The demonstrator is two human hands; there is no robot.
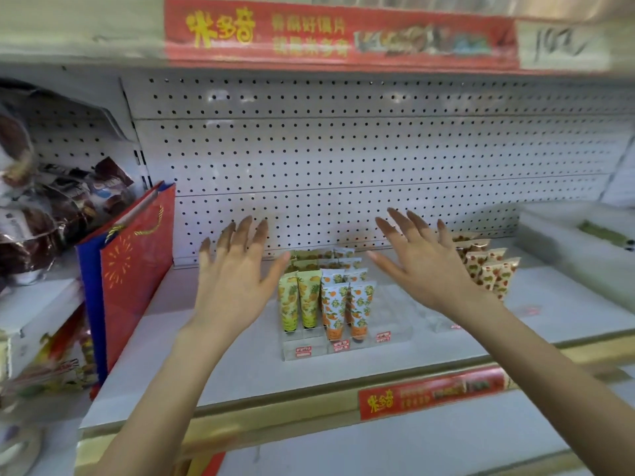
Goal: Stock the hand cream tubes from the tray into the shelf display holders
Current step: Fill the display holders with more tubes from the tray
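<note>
Clear acrylic display holders (390,317) sit mid-shelf on the white shelf (206,355), stepped so each back row stands higher than the row in front and every printed face shows to a shopper. Yellow pineapple tubes (298,300) fill the holder at the 9 o'clock end of the group, upright and cap down, with orange-print tubes (347,307) touching them on the 3 o'clock side. The slots next along look bare, and strawberry-print tubes (488,273) stand toward 2 o'clock, partly hidden behind the right hand (422,266). Both hands hold nothing: the left hand (237,269) hovers at 10 o'clock of the stocked tubes and the right at 1 o'clock, fingers straight and spread, palms toward the pegboard (343,149), apart from the tubes as far as I can tell. Spread like this, they look poised to square the rows or gauge the bare gap. A red gift bag (137,269) leans at 9 o'clock. No tray can be made out for certain; a pale bin (567,242) at 3 o'clock may be it, so I judge more tubes would come from there
</note>
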